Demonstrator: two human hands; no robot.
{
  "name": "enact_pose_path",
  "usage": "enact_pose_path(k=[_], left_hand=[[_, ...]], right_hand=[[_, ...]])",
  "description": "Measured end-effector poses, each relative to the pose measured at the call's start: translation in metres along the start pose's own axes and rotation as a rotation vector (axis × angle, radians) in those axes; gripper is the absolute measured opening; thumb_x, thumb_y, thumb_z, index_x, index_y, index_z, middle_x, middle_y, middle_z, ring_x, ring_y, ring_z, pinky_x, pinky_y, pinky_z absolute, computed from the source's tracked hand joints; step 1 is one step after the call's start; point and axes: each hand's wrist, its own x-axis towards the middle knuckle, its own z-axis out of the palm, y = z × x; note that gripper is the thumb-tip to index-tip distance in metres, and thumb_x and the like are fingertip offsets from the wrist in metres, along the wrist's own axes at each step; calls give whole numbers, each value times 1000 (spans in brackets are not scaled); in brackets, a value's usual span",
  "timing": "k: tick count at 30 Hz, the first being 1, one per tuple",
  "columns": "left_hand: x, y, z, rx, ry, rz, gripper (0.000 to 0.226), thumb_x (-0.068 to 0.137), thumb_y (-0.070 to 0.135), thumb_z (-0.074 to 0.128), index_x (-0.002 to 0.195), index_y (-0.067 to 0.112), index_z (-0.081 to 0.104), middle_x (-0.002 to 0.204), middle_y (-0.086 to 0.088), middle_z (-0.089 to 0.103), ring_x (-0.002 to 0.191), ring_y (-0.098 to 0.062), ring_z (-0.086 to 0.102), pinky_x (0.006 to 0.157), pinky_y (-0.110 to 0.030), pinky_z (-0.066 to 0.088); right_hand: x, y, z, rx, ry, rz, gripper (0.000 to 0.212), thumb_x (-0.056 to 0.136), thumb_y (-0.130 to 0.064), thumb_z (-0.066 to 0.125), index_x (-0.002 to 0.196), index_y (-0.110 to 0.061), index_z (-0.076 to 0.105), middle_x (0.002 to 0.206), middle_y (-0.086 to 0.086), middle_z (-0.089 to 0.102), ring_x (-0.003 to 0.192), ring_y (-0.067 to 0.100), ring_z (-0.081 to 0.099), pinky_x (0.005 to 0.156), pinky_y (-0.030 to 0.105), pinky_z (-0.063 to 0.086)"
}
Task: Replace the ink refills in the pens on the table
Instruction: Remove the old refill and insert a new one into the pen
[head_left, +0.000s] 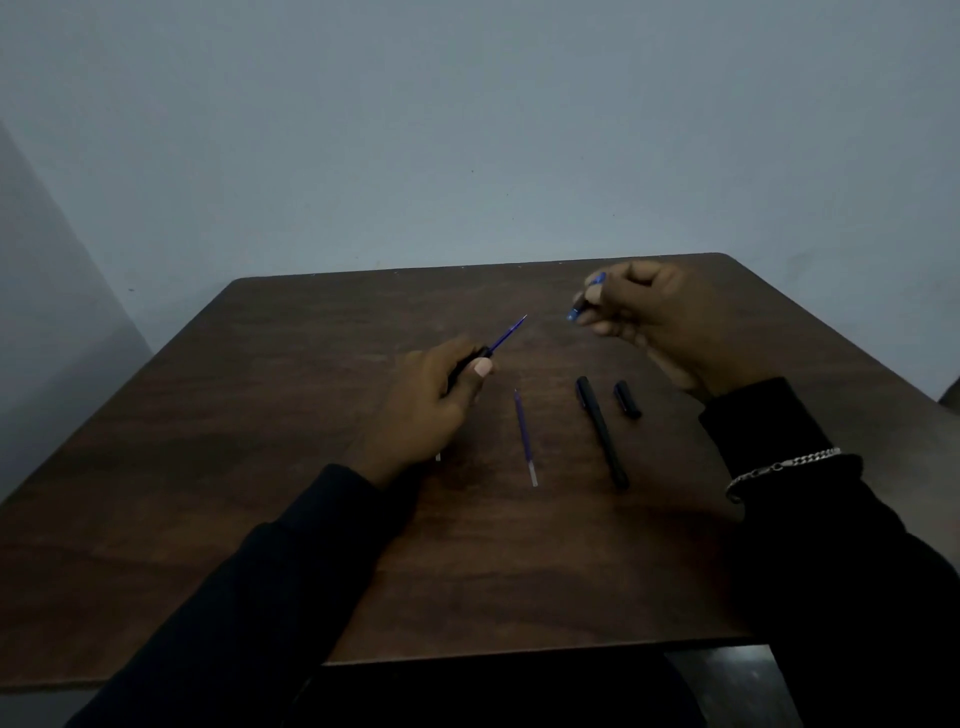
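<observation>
Head view: your left hand (426, 410) grips a black pen barrel (467, 366), its blue refill (506, 335) sticking out, pointing up-right. Your right hand (665, 322) pinches a blue tip piece (584, 304). On the table (260, 415), a spare refill (524, 439), another pen (602, 431) and a cap (627, 399) lie between them, lengthwise away from you.

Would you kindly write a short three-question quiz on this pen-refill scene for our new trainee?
1. True or false: the left hand holds a black barrel with a blue refill sticking out.
2. Which lies nearer the loose refill on the table: A) black pen or B) black cap?
3. What colour is the small piece in the right hand?

Key: 1 true; 2 A; 3 blue.
</observation>
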Motion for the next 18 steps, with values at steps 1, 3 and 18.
enact_pose_path(k=[1,3,18], left_hand=[[0,1,0,-1,-4,1,40,105,45,44,90,14,65,73,0,63,68,-21,62,63,-40,48],[-1,3,0,-2,-7,-3,36,106,39,46,91,12,66,73,-2,63,69,-22,62,63,-39,47],[-1,6,0,23,-44,-49,19,110,23,52,96,19,65,78,3,63,74,-20,63,66,-35,49]], right_hand=[[-2,-1,7,89,-2,-30,6,97,-3,62,95,-5,67,92,14,74,80,19,73,65,20,56],[-5,-1,18,183,-1,-68,6,96,1,61,97,-4,65,91,14,76,80,18,75,67,20,58],[-7,10,30,189,-5,-139,14,93,-2,69,107,-1,65,95,16,78,86,25,77,71,26,61]])
